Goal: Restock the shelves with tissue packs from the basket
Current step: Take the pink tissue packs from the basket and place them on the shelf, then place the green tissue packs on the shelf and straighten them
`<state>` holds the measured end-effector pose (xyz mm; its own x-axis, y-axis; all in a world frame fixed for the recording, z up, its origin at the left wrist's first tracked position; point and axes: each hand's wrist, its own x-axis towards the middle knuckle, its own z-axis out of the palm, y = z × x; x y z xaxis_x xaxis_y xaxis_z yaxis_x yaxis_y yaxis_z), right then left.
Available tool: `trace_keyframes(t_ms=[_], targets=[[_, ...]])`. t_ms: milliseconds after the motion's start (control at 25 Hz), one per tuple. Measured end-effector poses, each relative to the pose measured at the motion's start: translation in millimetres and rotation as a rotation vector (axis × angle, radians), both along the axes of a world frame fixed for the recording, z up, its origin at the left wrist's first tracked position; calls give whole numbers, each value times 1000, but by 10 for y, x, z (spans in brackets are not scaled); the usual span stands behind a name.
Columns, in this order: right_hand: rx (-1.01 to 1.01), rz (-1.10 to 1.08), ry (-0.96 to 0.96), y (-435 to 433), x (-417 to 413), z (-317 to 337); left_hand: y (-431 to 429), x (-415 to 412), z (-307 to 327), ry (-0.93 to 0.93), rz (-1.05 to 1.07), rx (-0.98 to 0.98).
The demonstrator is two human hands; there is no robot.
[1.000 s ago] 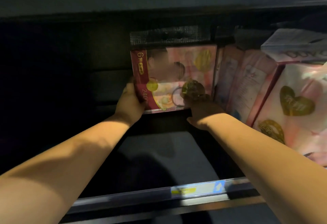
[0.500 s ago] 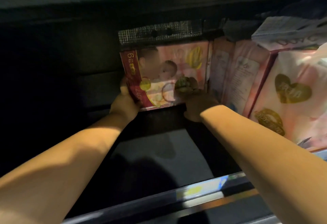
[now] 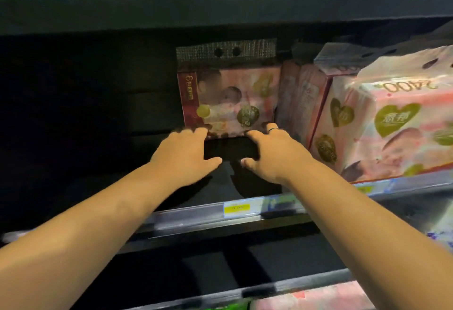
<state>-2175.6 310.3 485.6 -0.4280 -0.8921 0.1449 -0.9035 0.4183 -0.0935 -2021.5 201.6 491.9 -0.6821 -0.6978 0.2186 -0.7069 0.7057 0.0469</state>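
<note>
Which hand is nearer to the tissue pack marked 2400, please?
Right. The right hand is just left of the 2400 pack, with only a narrow gap between them. The left hand is farther left, beyond the right hand.

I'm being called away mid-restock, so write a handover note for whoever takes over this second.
Left hand: open, fingertips at the bottom edge of the tissue pack.
Right hand: open, likewise.
Pack stands upright at the back of the shelf, beside pink packs on its right; basket not in view.
Done: this pack is shelved.
Left: fill the gap to its left.
</note>
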Motion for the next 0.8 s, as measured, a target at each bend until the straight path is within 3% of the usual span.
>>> trace_keyframes(t_ms=[240, 400, 560, 800], targets=[[-128, 22, 37, 1293, 243, -98, 1053, 191, -159, 202, -220, -44], [-211, -141, 133, 2221, 296, -437, 1785, 144, -453, 210, -365, -73], [-172, -290, 181, 3030, 335, -854, 2427, -39, -894, 178, -552, -117], [-77, -550, 79, 4044, 417, -1490, 3357, -435, -1539, 205, -825, -55]])
